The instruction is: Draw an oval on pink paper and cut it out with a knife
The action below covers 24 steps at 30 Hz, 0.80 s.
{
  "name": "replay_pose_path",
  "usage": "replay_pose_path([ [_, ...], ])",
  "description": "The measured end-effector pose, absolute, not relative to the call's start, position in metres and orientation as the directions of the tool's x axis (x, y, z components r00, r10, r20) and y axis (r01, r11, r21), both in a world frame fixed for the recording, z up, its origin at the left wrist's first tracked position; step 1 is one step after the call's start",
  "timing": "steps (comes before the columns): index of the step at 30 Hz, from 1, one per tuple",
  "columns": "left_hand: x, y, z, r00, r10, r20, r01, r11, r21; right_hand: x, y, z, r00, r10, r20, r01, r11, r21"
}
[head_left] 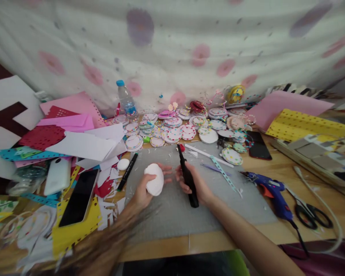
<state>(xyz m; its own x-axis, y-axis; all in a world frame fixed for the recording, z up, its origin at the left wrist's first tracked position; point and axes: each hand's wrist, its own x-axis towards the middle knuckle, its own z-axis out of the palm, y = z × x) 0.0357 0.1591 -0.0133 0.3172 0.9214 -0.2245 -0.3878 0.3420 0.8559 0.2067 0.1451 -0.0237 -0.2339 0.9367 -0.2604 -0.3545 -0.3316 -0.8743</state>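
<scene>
My left hand [143, 190] holds a white round disc [154, 179] between its thumb and fingers, with some fingertips reaching out past the disc's right side. In my right hand [199, 188] is a black long-nosed lighter [188, 177], its thin nozzle pointing up and away from me. A small gap separates the lighter from the disc. Both hands are above a grey cutting mat [166, 218]. Beyond the lighter on the mat are a white strip [207, 155] and a light blue dotted strip [225, 177].
Decorated paper discs [172, 134] crowd the back, beside a water bottle [127, 101]. Paper sheets [83, 145], a marker [127, 171] and a phone [79, 197] lie left. Rightward are a blue glue gun [276, 191] with its cord, scissors [307, 211] and another phone [258, 145].
</scene>
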Motion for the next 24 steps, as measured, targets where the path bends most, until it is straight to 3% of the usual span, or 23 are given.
replay_pose_path([
  [4,0.022,0.164,-0.014,0.379,0.870,-0.316,-0.444,0.470,0.763,0.230,0.154,-0.024,-0.117,0.978,-0.172,-0.280,-0.199,-0.939],
  [6,0.017,0.163,-0.015,0.410,0.859,-0.307,-0.414,0.476,0.776,0.239,0.156,-0.027,0.014,0.999,0.040,0.008,0.040,-0.999],
  [9,0.014,0.162,-0.019,0.395,0.884,-0.249,-0.307,0.382,0.872,0.243,0.153,-0.033,0.000,0.938,0.346,0.504,0.299,-0.811],
  [11,0.013,0.160,-0.020,0.343,0.911,-0.230,-0.255,0.326,0.910,0.237,0.147,-0.036,-0.111,0.909,0.401,0.647,0.373,-0.666],
  [14,0.013,0.156,-0.019,0.271,0.943,-0.193,-0.075,0.221,0.972,0.222,0.137,-0.036,-0.310,0.861,0.404,0.659,0.501,-0.561],
  [17,0.014,0.153,-0.018,0.246,0.968,-0.051,0.153,0.013,0.988,0.211,0.131,-0.033,-0.449,0.800,0.398,0.617,0.600,-0.510],
  [20,0.015,0.151,-0.018,0.230,0.971,0.071,0.281,-0.136,0.950,0.207,0.129,-0.033,-0.505,0.778,0.375,0.616,0.629,-0.475],
  [24,0.016,0.151,-0.020,0.252,0.961,0.115,0.336,-0.198,0.921,0.209,0.130,-0.034,-0.502,0.786,0.360,0.626,0.617,-0.477],
])
